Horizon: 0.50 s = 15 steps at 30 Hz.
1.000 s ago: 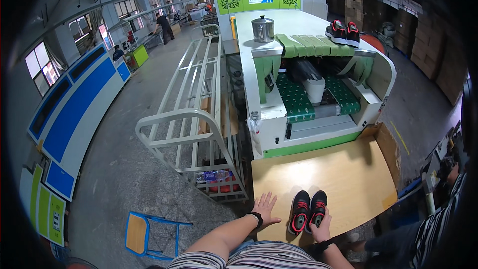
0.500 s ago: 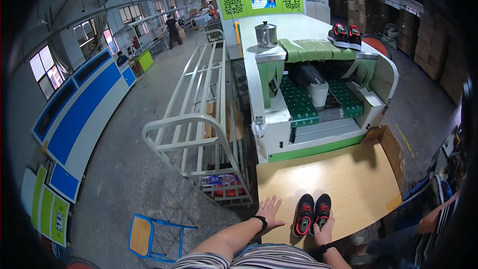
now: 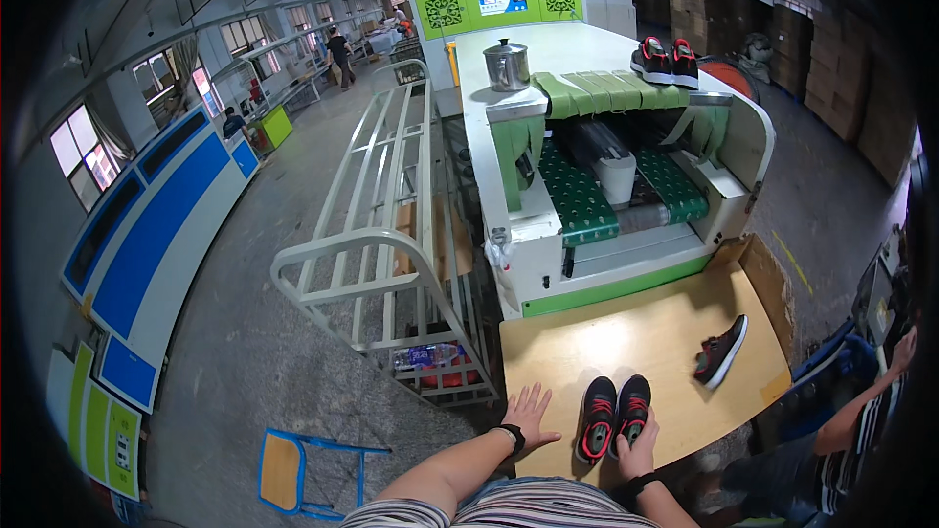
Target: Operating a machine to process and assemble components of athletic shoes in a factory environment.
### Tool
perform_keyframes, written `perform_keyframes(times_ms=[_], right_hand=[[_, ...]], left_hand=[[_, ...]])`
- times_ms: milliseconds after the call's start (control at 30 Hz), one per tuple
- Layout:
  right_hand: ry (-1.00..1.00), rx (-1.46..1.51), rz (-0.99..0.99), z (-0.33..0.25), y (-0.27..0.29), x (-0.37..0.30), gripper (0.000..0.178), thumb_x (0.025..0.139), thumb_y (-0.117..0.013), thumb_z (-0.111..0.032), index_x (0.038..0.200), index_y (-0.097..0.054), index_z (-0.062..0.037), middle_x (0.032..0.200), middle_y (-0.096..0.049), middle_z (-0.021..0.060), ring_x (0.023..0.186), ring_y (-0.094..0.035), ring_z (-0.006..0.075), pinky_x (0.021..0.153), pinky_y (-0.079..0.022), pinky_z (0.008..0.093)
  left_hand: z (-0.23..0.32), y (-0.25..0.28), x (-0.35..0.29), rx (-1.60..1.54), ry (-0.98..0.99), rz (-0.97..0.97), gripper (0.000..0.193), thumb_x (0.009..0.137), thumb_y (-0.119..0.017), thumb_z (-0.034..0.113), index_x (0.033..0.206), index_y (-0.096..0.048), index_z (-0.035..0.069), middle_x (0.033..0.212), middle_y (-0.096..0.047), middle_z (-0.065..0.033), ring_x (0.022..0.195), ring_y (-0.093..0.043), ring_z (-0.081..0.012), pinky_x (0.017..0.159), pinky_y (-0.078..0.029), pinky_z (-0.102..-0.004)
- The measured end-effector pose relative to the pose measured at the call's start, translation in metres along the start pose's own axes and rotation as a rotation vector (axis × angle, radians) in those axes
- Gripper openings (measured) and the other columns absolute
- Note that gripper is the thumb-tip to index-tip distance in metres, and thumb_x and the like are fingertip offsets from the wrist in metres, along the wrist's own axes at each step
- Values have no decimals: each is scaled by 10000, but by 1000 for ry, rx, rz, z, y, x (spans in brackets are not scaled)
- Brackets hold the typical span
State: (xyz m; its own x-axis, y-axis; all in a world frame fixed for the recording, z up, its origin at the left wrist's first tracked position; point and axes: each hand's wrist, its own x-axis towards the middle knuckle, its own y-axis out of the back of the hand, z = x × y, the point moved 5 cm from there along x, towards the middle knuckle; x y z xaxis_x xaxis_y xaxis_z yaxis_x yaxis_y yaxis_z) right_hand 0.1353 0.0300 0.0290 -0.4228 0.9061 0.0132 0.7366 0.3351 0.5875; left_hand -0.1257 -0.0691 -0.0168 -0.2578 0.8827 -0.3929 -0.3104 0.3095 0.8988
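Two black sneakers with red laces stand side by side on the light wooden tabletop (image 3: 577, 357), toes pointing away from me. My right hand (image 3: 638, 447) grips the right sneaker (image 3: 635, 401) at its heel, thumb and fingers around the back. The left sneaker (image 3: 597, 416) stands beside it, untouched. My left hand (image 3: 529, 418) lies flat on the table's left part, fingers spread, with nothing in it. Farther right, another black sneaker with a white sole (image 3: 722, 350) lies tipped on its side.
Beyond the table stands a white and green conveyor machine (image 3: 626, 284) with a metal pot (image 3: 507, 66) and a pair of sneakers (image 3: 665, 64) on top. A metal rack (image 3: 352, 259) and blue-framed stool (image 3: 284, 469) stand left. At right is another person's arm (image 3: 861, 411).
A third sneaker has appeared on the table's right side. The other person's arm at the right has shifted upward. My hands keep their places, and the view has turned slightly.
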Motion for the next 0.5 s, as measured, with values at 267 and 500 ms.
perform_keyframes(times_ms=[267,500], right_hand=[[74,2,48,-14,7,7,825,836,-691,-114,1528,-260,12,1385,-439,300,1314,-415,467,1150,-317,501],[2,-33,47,6,2,6,842,872,-685,-195,1552,-221,-20,1395,-415,282,1303,-420,456,1127,-347,488]], left_hand=[[11,14,1,210,25,14,1135,824,-536,811,1629,-127,123,1691,-88,-174,1547,-130,-385,1225,-174,-561],[8,4,9,29,-17,8,1205,794,-641,743,1628,-67,91,1682,-18,-230,1545,-51,-435,1226,-92,-587]])
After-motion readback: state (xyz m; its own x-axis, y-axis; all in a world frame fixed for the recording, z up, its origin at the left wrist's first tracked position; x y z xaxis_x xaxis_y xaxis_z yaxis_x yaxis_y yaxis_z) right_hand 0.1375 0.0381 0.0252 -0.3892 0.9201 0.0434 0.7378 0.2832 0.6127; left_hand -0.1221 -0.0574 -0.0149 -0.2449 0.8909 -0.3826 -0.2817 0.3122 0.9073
